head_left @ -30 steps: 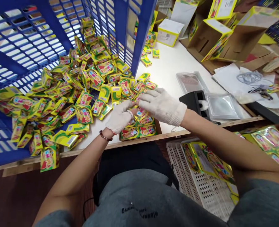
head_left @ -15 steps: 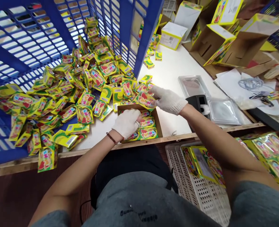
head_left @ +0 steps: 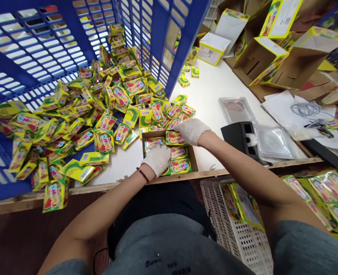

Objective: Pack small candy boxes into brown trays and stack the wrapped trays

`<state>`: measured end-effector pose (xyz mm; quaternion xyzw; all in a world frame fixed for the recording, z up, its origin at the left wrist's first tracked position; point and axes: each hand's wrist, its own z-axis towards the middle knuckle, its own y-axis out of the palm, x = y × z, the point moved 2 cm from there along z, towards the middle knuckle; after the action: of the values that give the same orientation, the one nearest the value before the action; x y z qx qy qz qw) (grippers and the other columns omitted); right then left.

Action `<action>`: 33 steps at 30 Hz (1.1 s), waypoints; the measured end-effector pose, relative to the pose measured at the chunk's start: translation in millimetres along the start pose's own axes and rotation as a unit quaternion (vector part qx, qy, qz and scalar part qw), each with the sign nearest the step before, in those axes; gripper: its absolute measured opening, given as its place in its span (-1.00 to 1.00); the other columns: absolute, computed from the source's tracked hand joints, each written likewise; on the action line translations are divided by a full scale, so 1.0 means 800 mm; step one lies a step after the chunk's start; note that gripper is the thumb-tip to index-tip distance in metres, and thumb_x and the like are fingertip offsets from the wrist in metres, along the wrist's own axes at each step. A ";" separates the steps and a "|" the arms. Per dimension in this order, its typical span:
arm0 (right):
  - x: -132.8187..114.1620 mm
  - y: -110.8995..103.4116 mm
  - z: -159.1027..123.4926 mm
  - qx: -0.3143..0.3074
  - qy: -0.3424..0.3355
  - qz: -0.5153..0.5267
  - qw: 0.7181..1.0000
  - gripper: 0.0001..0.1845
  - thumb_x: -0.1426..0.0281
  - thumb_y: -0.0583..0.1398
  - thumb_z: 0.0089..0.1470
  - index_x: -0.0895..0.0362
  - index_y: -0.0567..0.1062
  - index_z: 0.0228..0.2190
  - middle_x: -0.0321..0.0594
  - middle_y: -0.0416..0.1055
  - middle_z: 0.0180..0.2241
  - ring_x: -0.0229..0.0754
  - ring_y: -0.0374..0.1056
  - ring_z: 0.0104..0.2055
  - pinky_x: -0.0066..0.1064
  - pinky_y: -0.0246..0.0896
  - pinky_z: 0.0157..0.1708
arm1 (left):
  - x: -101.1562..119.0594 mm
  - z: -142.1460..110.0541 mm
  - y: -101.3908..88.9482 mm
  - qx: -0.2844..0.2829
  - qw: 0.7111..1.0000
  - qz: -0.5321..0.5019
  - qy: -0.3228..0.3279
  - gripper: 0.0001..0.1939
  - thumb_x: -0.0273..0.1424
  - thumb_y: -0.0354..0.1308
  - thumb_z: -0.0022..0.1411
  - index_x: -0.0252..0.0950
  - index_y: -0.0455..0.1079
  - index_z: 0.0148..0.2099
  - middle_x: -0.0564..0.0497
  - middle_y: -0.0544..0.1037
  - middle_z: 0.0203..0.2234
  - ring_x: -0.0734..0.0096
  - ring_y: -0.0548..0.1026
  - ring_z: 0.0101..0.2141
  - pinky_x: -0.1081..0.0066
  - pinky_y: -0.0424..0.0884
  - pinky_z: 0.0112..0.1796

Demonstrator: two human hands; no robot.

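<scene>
A shallow brown cardboard tray (head_left: 194, 164) lies at the table's front edge, holding rows of small yellow-green boxes (head_left: 180, 165) with watermelon prints. My left hand (head_left: 158, 157), in a white glove, is inside the tray with its fingers curled down over the boxes; its fingertips are partly hidden. At the tray's far right corner, my gloved right hand (head_left: 193, 130) has bent fingers on the edge of a small box (head_left: 173, 138) lying in the tray. Loose small boxes (head_left: 175, 123) lie just beyond its fingertips.
A blue plastic crate (head_left: 180, 61) on its side spills a heap of small boxes (head_left: 106, 141) at left. To the right are a black tape dispenser (head_left: 234, 137) and clear plastic trays (head_left: 273, 142). Larger open cartons (head_left: 255, 63) stand behind. White baskets (head_left: 243, 236) sit below the table.
My left hand has moved down into the tray. My right hand lifted a small box beyond the tray, then brought it down to the tray's far right corner.
</scene>
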<state>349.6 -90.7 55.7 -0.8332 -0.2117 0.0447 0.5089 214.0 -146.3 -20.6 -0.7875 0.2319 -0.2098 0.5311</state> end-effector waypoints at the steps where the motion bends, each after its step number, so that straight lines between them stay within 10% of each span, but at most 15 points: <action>1: -0.005 -0.001 0.001 0.007 0.009 -0.009 1.000 -0.59 0.54 0.10 0.34 0.23 0.60 0.11 0.20 0.61 0.04 0.20 0.55 0.12 -0.14 0.39 0.01 | 0.001 0.001 0.000 -0.002 1.000 0.000 0.000 -0.69 -0.39 0.08 0.48 -0.42 0.52 0.12 -0.31 0.58 0.03 -0.07 0.51 0.11 0.10 0.47 0.06; 10: -0.011 0.037 0.008 0.103 -0.024 0.011 0.994 -0.55 0.59 0.01 0.34 0.30 0.61 0.06 0.24 0.55 0.05 0.13 0.50 0.12 -0.21 0.38 0.03 | -0.011 -0.017 -0.018 0.068 0.996 -0.027 -0.041 -0.70 -0.40 0.04 0.48 -0.35 0.48 0.13 -0.24 0.55 0.03 0.00 0.53 0.06 0.14 0.51 -0.03; 14: 0.023 0.062 0.005 0.206 0.040 0.129 0.969 -0.53 0.50 0.02 0.35 0.28 0.52 0.17 0.19 0.48 0.16 0.12 0.43 0.16 -0.18 0.30 0.14 | -0.010 0.003 -0.031 0.148 0.987 0.020 0.052 -0.68 -0.48 0.07 0.43 -0.35 0.46 0.16 -0.24 0.50 0.13 0.01 0.44 0.14 0.12 0.45 0.10; 24: 0.052 0.100 0.023 0.181 0.045 0.285 0.940 -0.57 0.50 0.05 0.31 0.13 0.63 0.03 -0.08 0.62 0.05 -0.01 0.48 0.11 -0.29 0.30 0.14 | 0.011 0.044 -0.016 0.103 0.987 0.067 0.102 -0.64 -0.49 -0.05 0.51 -0.33 0.44 0.22 -0.27 0.43 0.22 -0.01 0.43 0.09 0.15 0.51 -0.12; 33: 0.043 0.108 0.021 0.200 0.039 0.304 0.931 -0.56 0.56 0.01 0.26 0.20 0.59 -0.01 0.04 0.59 0.00 0.03 0.45 0.05 -0.30 0.27 0.08 | 0.009 0.043 -0.001 0.131 0.979 0.068 0.142 -0.50 -0.48 -0.05 0.48 -0.32 0.30 0.39 -0.28 0.36 0.34 -0.11 0.31 0.27 -0.07 0.29 0.22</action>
<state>402.9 -97.1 -22.5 -0.7399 0.0853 0.2059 0.6347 239.6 -125.0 -31.4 -0.6556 0.3282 -0.3118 0.6044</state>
